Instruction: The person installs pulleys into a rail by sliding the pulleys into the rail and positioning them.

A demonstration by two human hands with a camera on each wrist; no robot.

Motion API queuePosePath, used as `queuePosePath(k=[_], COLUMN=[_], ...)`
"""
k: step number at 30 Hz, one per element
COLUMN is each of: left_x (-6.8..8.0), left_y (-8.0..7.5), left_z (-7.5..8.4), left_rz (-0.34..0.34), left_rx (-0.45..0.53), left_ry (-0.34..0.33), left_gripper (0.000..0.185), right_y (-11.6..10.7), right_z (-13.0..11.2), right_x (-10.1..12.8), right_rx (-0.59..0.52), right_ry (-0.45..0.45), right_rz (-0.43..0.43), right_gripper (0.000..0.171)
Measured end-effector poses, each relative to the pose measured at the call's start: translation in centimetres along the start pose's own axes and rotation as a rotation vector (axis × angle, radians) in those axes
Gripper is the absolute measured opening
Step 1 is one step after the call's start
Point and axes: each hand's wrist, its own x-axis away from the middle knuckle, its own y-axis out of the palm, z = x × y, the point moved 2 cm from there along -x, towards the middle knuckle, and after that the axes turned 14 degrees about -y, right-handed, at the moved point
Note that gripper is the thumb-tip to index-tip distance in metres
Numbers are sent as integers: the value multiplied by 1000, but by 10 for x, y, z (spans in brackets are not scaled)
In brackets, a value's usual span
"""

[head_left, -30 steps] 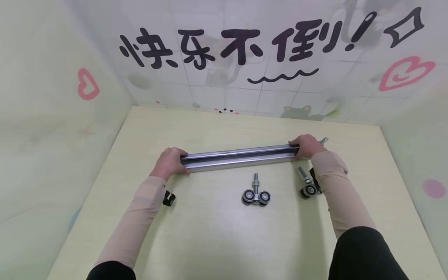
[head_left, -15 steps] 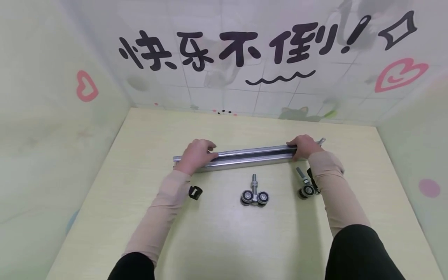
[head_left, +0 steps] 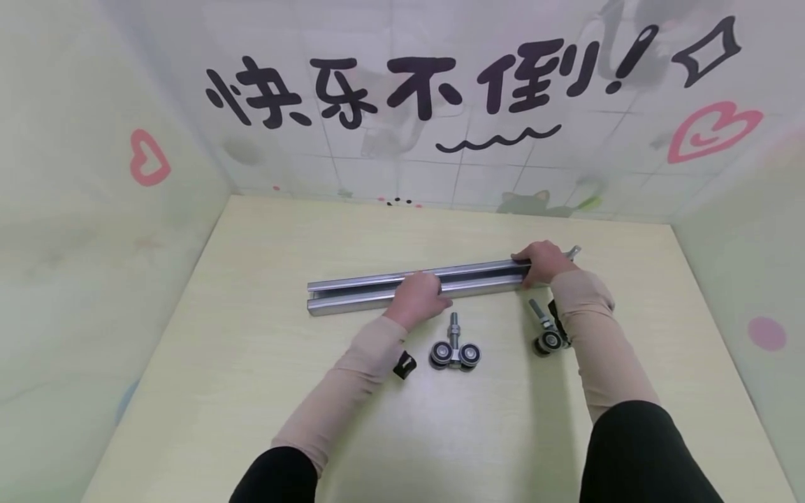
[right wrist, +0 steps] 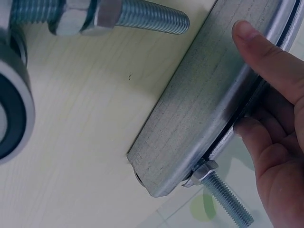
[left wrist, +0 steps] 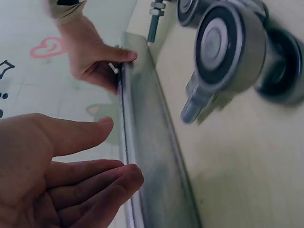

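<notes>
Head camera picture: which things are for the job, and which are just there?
For the job:
metal rail, held by the right hand, with the left hand at it
bolt at the rail's end
probably the middle roller and right roller, which have similar bolts

Just there:
black lettering on the wall
pink heart on the wall

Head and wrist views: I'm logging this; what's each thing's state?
Silver metal channel rail: slanted, slot showing.
Left hand: relaxed, at rail.
Right hand: gripping rail.
Threaded silver bolt: protruding at rail end, nut fitted.
Middle black-silver roller hanger: lying, bolt toward rail.
Right black-silver roller hanger: lying, partly hidden.
</notes>
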Motion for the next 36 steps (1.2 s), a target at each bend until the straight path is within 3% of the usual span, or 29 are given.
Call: queuePosePath(k=[8,14,19,26,36], left_x=[1,2,0,-3,-5], left_y=[21,34,41,45,47], left_z=[14,19,21,22,23], left_rz=[-13,-59,-83,-59,-78], left_rx=[-33,-75,-119,-146,-52], left_ry=[-19,-37,-45,-30,-91], left_gripper=[42,47,44,38,30], right_y=[0,-1,-1,-2,-2], right_z=[-1,-3,-4,-3,1], right_x=[0,-1,-2,-3,-2], right_rx=[3,-4,3,20,36], right_ry=[-5,-6,-20,-35,-43], right_rz=[-3,-9,-3,15,11], right_gripper=[67,67,67,64,64])
